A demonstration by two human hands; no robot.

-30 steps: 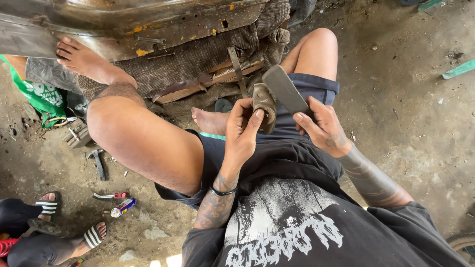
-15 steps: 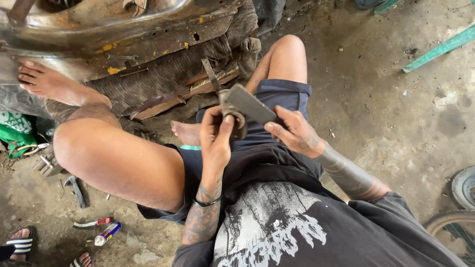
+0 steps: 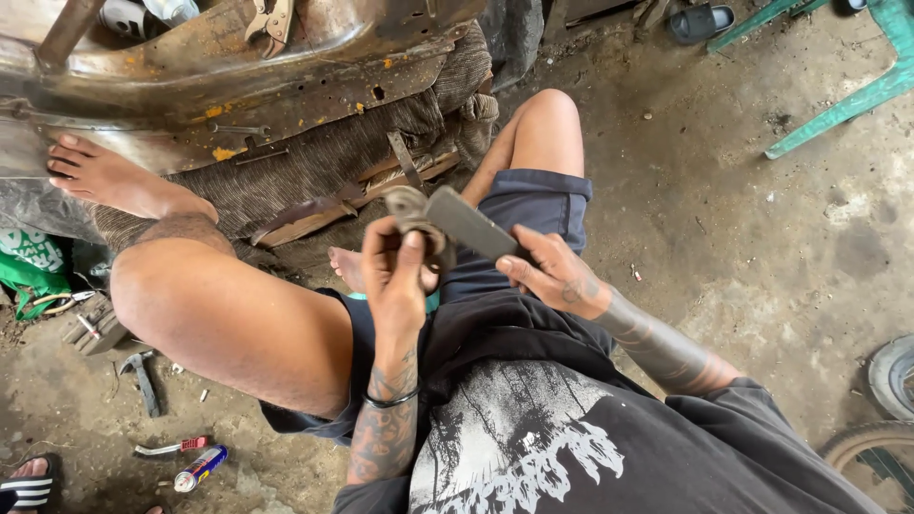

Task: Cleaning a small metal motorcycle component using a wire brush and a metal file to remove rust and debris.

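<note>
I sit on the ground with my legs spread. My left hand (image 3: 398, 276) is raised in front of me, its fingers closed on a small rusty round metal part (image 3: 411, 211). My right hand (image 3: 554, 274) grips one end of a flat grey rectangular block (image 3: 468, 223), whose other end rests against that metal part. Both hands meet above my lap, over dark blue shorts (image 3: 529, 214). My left foot (image 3: 107, 178) presses against a large rusty metal body panel (image 3: 238, 76) lying ahead.
Pliers (image 3: 269, 19) lie on top of the rusty panel. On the dirt floor at left are a small spray can (image 3: 200, 467), a screwdriver (image 3: 171, 446), a hammer (image 3: 143, 379) and a green bag (image 3: 33, 266). A green frame (image 3: 847, 86) stands at upper right, tyres (image 3: 890, 381) at right.
My view has shifted, so the hands and the panel sit lower in frame. Both hands keep their hold; the grey block stays against the metal part.
</note>
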